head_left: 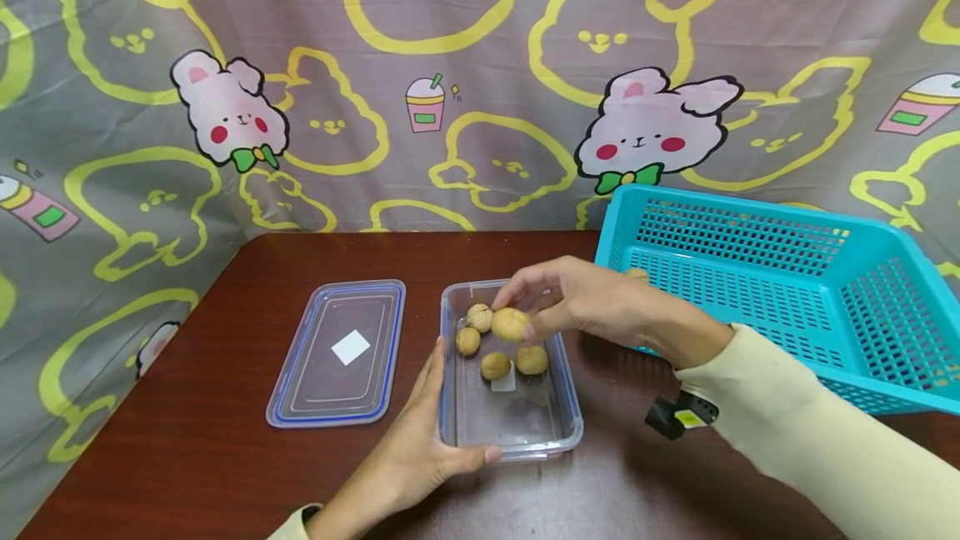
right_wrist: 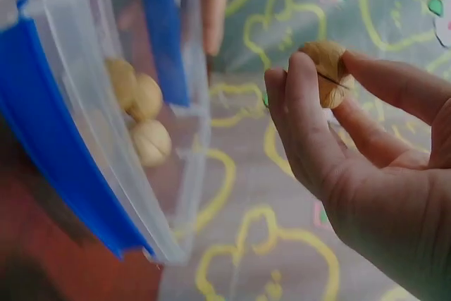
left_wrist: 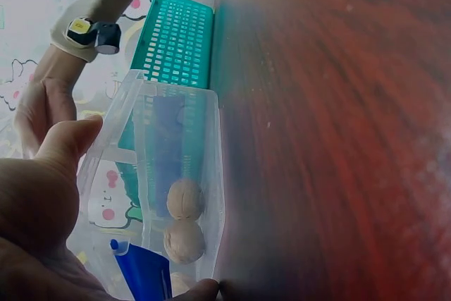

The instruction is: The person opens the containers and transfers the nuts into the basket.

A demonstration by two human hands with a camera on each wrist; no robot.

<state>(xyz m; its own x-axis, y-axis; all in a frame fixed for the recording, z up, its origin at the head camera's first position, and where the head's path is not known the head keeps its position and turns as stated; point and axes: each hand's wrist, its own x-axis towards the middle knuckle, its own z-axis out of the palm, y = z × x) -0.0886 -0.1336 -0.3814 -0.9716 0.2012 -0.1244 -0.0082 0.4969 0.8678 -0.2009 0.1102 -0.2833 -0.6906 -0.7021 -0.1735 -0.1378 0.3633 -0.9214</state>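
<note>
My right hand (head_left: 600, 298) pinches a walnut (head_left: 511, 324) between thumb and fingertips above a clear plastic container (head_left: 576, 432). The right wrist view shows a dark seam line across this held walnut (right_wrist: 323, 72). Several walnuts (head_left: 495, 366) lie on the container's floor, mostly toward its far half. At the container's near left corner, my left hand (head_left: 408, 452) holds on, its thumb over the near rim and its fingers along the left side. A blue clip (left_wrist: 144, 271) on the container shows close to this hand in the left wrist view.
A clear lid with a blue seal (head_left: 322, 394) lies flat to the left, bearing a white square label (head_left: 351, 347). On the right stands a turquoise perforated basket (head_left: 765, 211), with a walnut (head_left: 637, 274) partly visible inside. A patterned curtain (head_left: 487, 65) hangs behind the table.
</note>
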